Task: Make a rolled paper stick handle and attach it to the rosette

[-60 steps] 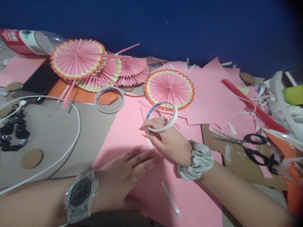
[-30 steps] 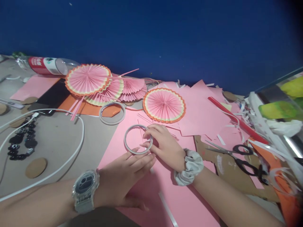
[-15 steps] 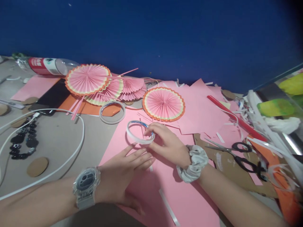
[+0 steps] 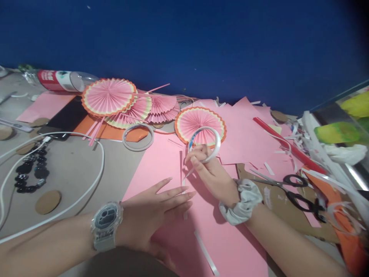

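My right hand (image 4: 211, 167) grips a narrow roll of white double-sided tape (image 4: 218, 143), held up on edge in front of a pleated paper rosette (image 4: 184, 123). A short strip of tape (image 4: 188, 176) runs from the hand down toward my left fingers. My left hand (image 4: 157, 204) lies with fingers spread on a large pink paper sheet (image 4: 230, 246), holding nothing that I can see. A loose white strip (image 4: 206, 252) rests on the sheet, nearer to me. Another tape roll (image 4: 138, 148) lies on the table just beyond my left hand.
More paper rosettes (image 4: 108, 96) overlap at the back beside a plastic bottle (image 4: 56, 80) and a phone (image 4: 62, 121). A white cable (image 4: 102, 165) loops around a black beaded bracelet (image 4: 30, 173) at left. Scissors (image 4: 288, 186) sit on cardboard at right, near paper scraps.
My right hand has swung the tape roll up and to the right, tilting it upright. A strip now shows between the hands. My left hand has barely moved.
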`<act>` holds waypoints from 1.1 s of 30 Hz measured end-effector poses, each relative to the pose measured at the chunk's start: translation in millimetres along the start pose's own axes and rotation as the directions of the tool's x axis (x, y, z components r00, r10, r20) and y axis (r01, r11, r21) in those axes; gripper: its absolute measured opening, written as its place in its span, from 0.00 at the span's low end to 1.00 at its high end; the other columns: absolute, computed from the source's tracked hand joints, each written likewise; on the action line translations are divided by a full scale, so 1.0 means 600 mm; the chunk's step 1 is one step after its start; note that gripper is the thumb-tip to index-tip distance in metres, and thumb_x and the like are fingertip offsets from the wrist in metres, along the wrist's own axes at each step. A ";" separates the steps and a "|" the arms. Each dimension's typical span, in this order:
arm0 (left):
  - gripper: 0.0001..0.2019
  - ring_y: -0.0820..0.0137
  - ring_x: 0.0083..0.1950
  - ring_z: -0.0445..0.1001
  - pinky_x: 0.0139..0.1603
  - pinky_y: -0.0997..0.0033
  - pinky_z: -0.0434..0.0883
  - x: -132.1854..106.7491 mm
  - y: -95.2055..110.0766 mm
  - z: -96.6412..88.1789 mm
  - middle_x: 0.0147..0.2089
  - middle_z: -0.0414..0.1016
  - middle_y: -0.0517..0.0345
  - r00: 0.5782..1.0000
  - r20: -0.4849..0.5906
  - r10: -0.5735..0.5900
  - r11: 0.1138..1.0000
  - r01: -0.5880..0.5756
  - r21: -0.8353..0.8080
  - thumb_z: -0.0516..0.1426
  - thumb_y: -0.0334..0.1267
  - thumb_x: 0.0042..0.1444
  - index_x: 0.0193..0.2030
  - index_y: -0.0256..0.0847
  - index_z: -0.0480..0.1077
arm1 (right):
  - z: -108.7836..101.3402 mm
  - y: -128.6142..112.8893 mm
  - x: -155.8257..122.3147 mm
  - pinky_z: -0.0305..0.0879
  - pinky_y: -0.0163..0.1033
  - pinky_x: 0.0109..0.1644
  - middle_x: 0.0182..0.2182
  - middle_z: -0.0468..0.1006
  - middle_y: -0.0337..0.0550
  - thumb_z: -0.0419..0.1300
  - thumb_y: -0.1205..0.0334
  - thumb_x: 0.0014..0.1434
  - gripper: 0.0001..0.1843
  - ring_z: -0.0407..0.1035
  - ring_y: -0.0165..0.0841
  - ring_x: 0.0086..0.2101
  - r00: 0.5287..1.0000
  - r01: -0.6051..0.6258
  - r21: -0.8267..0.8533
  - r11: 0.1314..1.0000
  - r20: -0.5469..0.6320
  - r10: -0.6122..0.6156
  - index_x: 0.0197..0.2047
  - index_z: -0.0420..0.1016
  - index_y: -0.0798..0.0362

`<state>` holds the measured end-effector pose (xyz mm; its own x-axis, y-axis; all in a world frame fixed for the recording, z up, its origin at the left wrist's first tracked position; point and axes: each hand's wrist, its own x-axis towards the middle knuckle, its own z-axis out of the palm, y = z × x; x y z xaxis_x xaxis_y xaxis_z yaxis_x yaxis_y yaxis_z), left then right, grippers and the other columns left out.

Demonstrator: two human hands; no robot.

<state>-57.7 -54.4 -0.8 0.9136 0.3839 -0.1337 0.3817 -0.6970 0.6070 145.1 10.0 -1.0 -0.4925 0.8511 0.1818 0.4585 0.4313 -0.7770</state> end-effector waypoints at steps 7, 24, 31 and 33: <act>0.40 0.54 0.70 0.39 0.67 0.46 0.31 -0.002 0.002 0.007 0.71 0.38 0.49 0.998 0.006 0.064 0.998 -0.064 -0.024 0.50 0.56 0.56 0.69 0.37 0.39 | -0.032 0.008 0.004 0.59 0.39 0.37 0.29 0.67 0.42 0.48 0.58 0.65 0.16 0.61 0.32 0.31 0.941 0.290 -0.212 0.933 0.241 -0.238 0.31 0.71 0.54; 0.43 0.55 0.70 0.38 0.69 0.57 0.39 -0.001 0.006 0.018 0.71 0.37 0.43 0.997 -0.073 -0.029 0.994 0.036 0.103 0.49 0.57 0.56 0.69 0.31 0.38 | -0.032 0.024 0.012 0.55 0.39 0.31 0.25 0.69 0.43 0.50 0.53 0.63 0.18 0.61 0.33 0.27 0.873 0.471 -0.447 0.760 0.359 -0.330 0.29 0.70 0.55; 0.45 0.55 0.70 0.38 0.69 0.56 0.34 -0.004 0.006 0.021 0.71 0.34 0.46 0.999 -0.009 -0.035 0.996 0.036 0.087 0.49 0.59 0.55 0.69 0.33 0.34 | -0.025 0.037 0.016 0.53 0.43 0.34 0.27 0.68 0.44 0.48 0.58 0.64 0.15 0.60 0.36 0.29 0.856 0.515 -0.571 0.640 0.382 -0.348 0.30 0.70 0.53; 0.45 0.56 0.70 0.39 0.69 0.57 0.34 -0.006 0.008 0.023 0.71 0.35 0.46 1.000 -0.008 -0.028 0.995 0.029 0.093 0.48 0.59 0.56 0.69 0.34 0.33 | -0.022 0.041 0.015 0.53 0.43 0.34 0.28 0.68 0.44 0.48 0.57 0.64 0.15 0.60 0.36 0.29 0.857 0.513 -0.587 0.627 0.386 -0.340 0.31 0.70 0.53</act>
<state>-57.5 -67.4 -8.1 0.9013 0.4084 -0.1447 0.4195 -0.7387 0.5276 161.5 32.2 -10.7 -0.8639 0.4674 0.1874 0.4688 0.8824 -0.0399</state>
